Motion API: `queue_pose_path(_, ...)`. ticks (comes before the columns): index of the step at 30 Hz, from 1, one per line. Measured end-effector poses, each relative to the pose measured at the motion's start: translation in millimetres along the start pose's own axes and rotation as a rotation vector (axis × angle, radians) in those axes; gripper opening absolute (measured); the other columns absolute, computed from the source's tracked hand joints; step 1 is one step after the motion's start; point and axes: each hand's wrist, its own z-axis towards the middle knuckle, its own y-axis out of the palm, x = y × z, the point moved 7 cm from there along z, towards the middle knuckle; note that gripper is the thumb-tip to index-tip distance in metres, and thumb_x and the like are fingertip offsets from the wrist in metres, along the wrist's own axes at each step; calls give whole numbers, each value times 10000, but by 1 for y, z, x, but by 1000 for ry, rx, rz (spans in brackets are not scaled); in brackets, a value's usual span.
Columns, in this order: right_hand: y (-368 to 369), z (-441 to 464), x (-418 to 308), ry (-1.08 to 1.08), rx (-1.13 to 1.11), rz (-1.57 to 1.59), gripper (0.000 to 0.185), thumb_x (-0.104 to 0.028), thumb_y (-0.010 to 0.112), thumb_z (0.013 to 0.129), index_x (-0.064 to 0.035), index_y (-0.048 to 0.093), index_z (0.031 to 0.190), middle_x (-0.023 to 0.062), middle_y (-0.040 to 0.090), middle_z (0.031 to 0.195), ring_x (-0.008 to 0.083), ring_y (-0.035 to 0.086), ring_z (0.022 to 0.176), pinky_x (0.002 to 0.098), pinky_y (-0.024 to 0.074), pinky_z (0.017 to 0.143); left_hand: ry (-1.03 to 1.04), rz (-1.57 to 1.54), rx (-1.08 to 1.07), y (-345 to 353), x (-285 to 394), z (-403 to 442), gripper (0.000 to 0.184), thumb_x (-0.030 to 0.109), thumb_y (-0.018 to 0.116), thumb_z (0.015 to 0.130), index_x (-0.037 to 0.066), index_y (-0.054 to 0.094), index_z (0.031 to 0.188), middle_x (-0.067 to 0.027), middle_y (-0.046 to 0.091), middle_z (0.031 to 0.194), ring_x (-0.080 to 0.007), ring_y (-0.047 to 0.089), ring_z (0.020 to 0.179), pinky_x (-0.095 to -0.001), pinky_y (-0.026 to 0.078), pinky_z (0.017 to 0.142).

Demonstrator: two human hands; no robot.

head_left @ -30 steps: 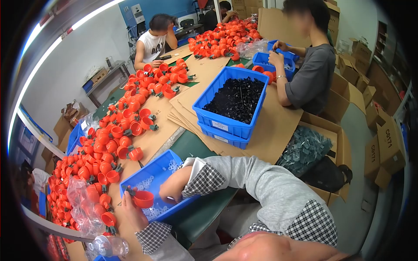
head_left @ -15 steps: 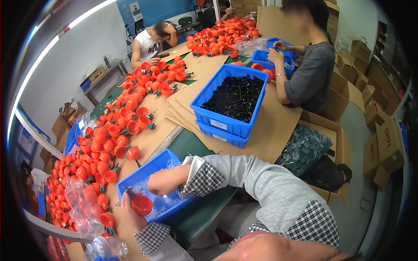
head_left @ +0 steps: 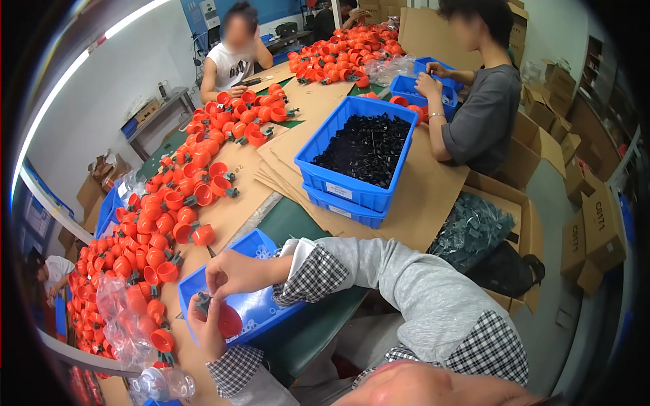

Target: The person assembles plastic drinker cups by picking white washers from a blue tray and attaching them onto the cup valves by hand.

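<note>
My left hand (head_left: 208, 330) is closed around a red plastic cup (head_left: 230, 321) with a dark green-grey fitting (head_left: 202, 302) on its end. The fitting sticks up between the thumb and fingers. My right hand (head_left: 242, 273) is pinched right at the fitting; whatever is between its fingertips is too small to make out. Beneath both hands stands a blue bin (head_left: 256, 238) holding small translucent white rings (head_left: 263, 313). Part of the bin is hidden by my right hand and sleeve.
A long heap of red cups (head_left: 156, 223) runs along the left side. Stacked blue bins (head_left: 318, 177) with small black parts (head_left: 362, 149) stand ahead on cardboard. A plastic bottle (head_left: 162, 384) lies at lower left. One co-worker (head_left: 477, 101) sits right, another (head_left: 233, 57) across.
My right hand has risen from among the rings in the bin to the fitting on the cup in my left hand. The co-worker across has lifted their head.
</note>
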Motion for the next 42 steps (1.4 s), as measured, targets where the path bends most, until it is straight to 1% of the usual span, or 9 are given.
queue_pose_path(7, -1, 1, 0, -31, -4, -95, 155, -26, 719, 657, 26, 601, 743, 102, 622, 737, 167, 638, 702, 270, 512, 636, 0, 18, -18, 0, 3, -1, 136, 87, 611, 841, 38, 523, 933, 0, 553, 827, -77, 518, 741, -201, 406, 678)
queue_pose_path(9, 3, 0, 0, -25, -64, -134, 165, -39, 729, 644, 19, 605, 738, 100, 624, 738, 173, 635, 696, 273, 506, 632, -60, -122, 49, -7, -3, 0, 139, 80, 614, 836, 43, 522, 933, -3, 548, 836, -82, 525, 750, -204, 411, 680)
queue_pose_path(12, 6, -1, -1, -41, -68, -194, 169, -46, 735, 634, 12, 607, 728, 97, 626, 734, 182, 633, 695, 273, 504, 633, -52, -118, 25, -5, -2, 0, 139, 75, 618, 833, 46, 524, 932, -8, 547, 848, -87, 530, 759, -210, 418, 685)
queue_pose_path(19, 5, -1, 4, -32, -70, -148, 164, -45, 735, 625, 9, 622, 730, 104, 641, 733, 186, 633, 679, 268, 501, 628, -94, -74, 34, -5, -2, -1, 151, 60, 624, 825, 42, 529, 942, -12, 551, 854, -87, 530, 765, -209, 417, 695)
queue_pose_path(22, 6, 0, 9, 18, -131, -104, 164, -44, 733, 627, 13, 637, 747, 105, 655, 746, 175, 635, 685, 267, 500, 627, -142, -43, 24, -5, -5, -2, 170, 55, 624, 824, 40, 523, 960, -13, 551, 857, -91, 532, 767, -208, 419, 699)
queue_pose_path(27, 7, -1, 26, 231, -160, 183, 149, -60, 732, 664, 17, 647, 759, 87, 654, 753, 141, 626, 708, 261, 503, 650, -51, -44, 0, -6, 0, -3, 187, 29, 616, 823, 37, 501, 969, -25, 551, 861, -104, 538, 778, -213, 425, 709)
queue_pose_path(33, 7, -6, 26, 380, -177, 288, 181, -113, 735, 706, 18, 642, 789, 76, 643, 758, 141, 622, 712, 256, 511, 671, 23, 70, -26, 5, 14, -5, 163, 19, 610, 830, 44, 482, 927, -40, 559, 864, -106, 537, 776, -205, 424, 690)
queue_pose_path(37, 7, -6, 35, 442, -238, 292, 201, -152, 723, 733, 6, 634, 821, 65, 632, 766, 131, 616, 710, 248, 511, 660, 128, 207, -21, 10, 22, -6, 167, 34, 622, 826, 36, 482, 918, -42, 567, 841, -95, 535, 745, -199, 430, 658)
queue_pose_path(42, 9, -5, 40, 446, -284, 295, 207, -186, 691, 776, -4, 616, 844, 49, 624, 768, 119, 605, 704, 239, 500, 659, 138, 233, 2, 9, 19, -6, 172, 26, 628, 817, 22, 482, 908, -42, 570, 829, -93, 538, 746, -206, 440, 664)
